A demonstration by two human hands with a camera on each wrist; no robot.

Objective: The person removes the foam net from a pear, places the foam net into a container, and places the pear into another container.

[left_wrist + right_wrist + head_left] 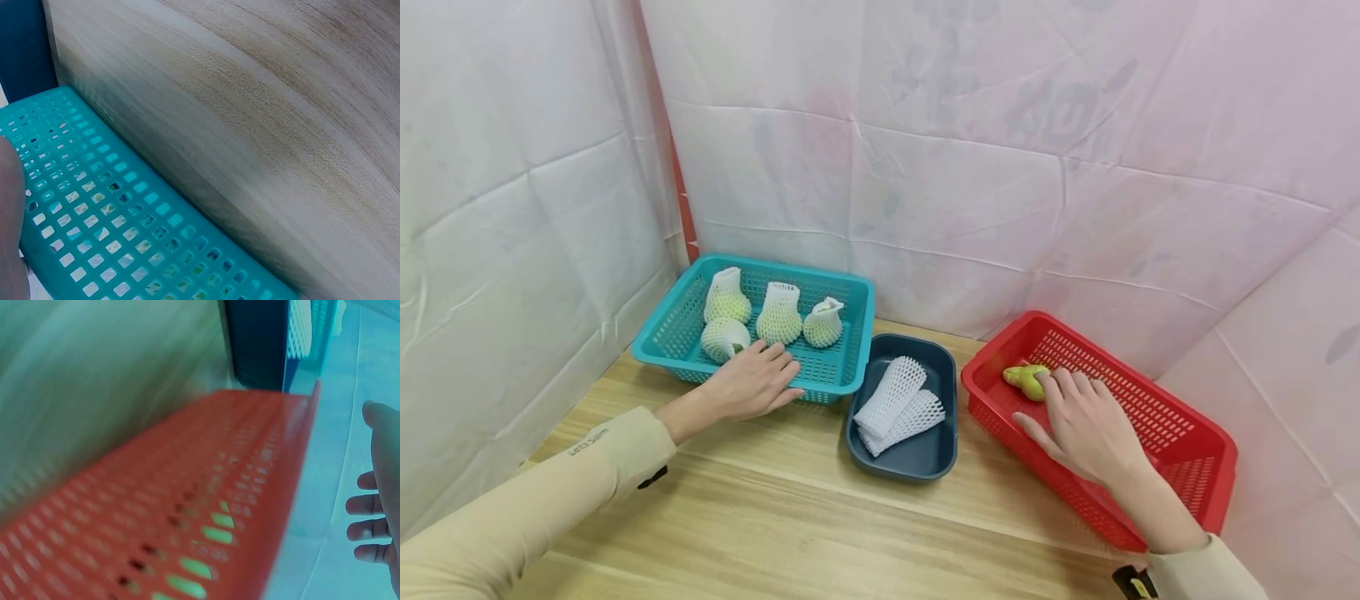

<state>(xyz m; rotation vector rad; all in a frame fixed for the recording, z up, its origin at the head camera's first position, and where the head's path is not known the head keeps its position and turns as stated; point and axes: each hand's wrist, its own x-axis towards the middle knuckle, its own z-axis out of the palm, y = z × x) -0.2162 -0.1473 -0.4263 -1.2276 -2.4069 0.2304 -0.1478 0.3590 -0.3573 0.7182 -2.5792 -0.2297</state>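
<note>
Just to the right of the dark blue tray (902,475), a lumpy yellow-green fruit (1022,380) sat inside a red basket (1000,425), at the end nearest that tray. The right hand (1086,429) hung over it with thumb and fingers apart, and I could not tell if a fingertip touched the fruit. It looked firm and not too heavy, but its skin might slip or bruise, so I thought its fat middle was the best place to hold, gently. Left of the tray, the left hand (748,383) lay over the rim of the teal basket (868,333), its thumb away from its loose fingers, gripping nothing that I could see, close to some netted fruits (780,315). Those looked less slippery, thanks to their soft covers. Inside the tray lay white nets (892,396), light and squashy, best pinched by an end.
</note>
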